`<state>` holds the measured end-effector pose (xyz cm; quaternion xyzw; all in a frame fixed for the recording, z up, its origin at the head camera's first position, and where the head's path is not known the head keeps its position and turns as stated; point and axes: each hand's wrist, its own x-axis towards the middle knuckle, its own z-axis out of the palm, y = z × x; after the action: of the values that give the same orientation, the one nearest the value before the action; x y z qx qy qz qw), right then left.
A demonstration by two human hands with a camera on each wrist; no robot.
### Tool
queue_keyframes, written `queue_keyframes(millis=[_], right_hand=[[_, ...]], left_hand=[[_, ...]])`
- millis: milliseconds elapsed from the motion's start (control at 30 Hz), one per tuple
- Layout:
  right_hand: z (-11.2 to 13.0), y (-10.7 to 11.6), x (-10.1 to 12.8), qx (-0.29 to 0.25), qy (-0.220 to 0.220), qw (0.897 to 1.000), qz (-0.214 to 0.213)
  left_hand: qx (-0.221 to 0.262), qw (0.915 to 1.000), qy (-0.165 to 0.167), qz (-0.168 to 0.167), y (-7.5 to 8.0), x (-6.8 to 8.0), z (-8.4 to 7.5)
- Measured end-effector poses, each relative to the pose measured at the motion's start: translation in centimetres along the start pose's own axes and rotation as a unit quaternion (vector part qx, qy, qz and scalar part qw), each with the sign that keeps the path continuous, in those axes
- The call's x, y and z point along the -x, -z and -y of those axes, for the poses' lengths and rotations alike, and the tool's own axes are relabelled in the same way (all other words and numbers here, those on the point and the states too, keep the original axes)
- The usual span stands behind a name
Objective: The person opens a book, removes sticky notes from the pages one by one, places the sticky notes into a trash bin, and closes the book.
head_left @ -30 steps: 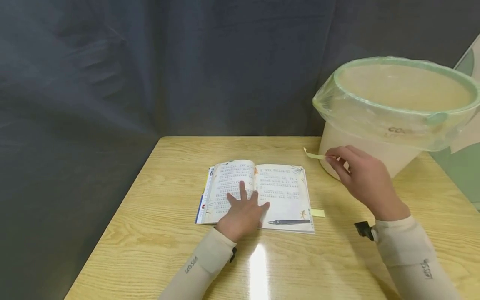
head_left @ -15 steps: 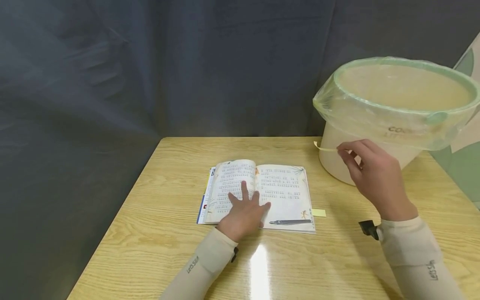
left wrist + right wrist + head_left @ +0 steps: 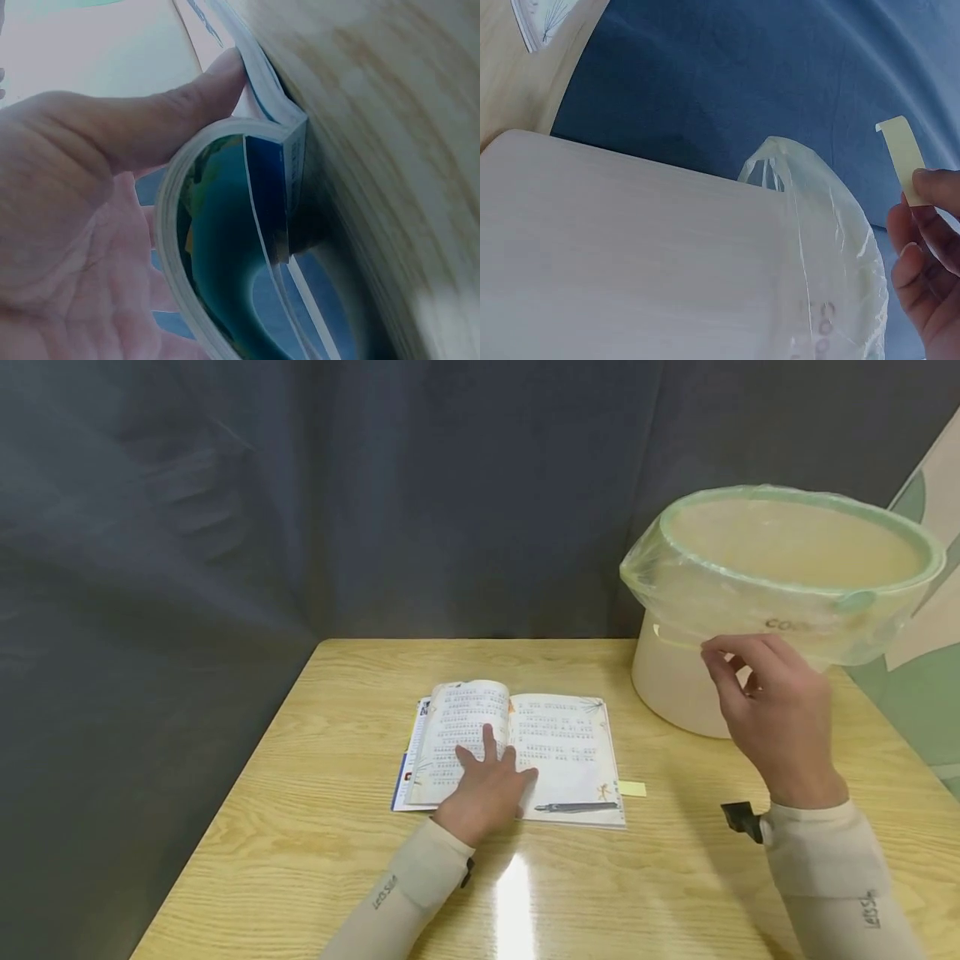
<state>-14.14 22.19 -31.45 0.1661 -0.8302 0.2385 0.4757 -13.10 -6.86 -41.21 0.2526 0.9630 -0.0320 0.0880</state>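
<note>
Sleeves, two of them, pale and snug; left hand (image 3: 489, 787) lies flat, fingers straight, pressing one open paper book (image 3: 517, 745) on the glossy wooden table (image 3: 315, 827). Right hand (image 3: 776, 714) pinches one thin yellow strip (image 3: 903, 159), raised beside the round plastic bin (image 3: 780, 602) with its crinkly clear liner.

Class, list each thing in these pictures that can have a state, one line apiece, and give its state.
book: open, flat on the table
left hand: pressing the book's pages down
right hand: raised beside the bin, pinching a paper strip
paper strip: held, curled at its free end
bin: upright, lined with a plastic bag
sticky note: lying beside the book
</note>
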Motion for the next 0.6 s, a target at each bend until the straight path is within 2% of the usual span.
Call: queue_keyframes(millis=[133,367,600], right_hand=[[0.3,0.3,-0.1,-0.011,-0.01,1.0,-0.023],[1.4,1.1,-0.5,-0.038,-0.025,0.995,-0.091],[2.2,0.8,-0.8,-0.04,-0.012,0.995,-0.094]], left_hand=[[-0.001,1.0,0.002,0.003,0.1,0.1,0.0],[-0.009,0.9999,-0.005,0.006,0.2,0.1,-0.1],[-0.024,0.9997,0.005,0.007,0.1,0.1,0.0]])
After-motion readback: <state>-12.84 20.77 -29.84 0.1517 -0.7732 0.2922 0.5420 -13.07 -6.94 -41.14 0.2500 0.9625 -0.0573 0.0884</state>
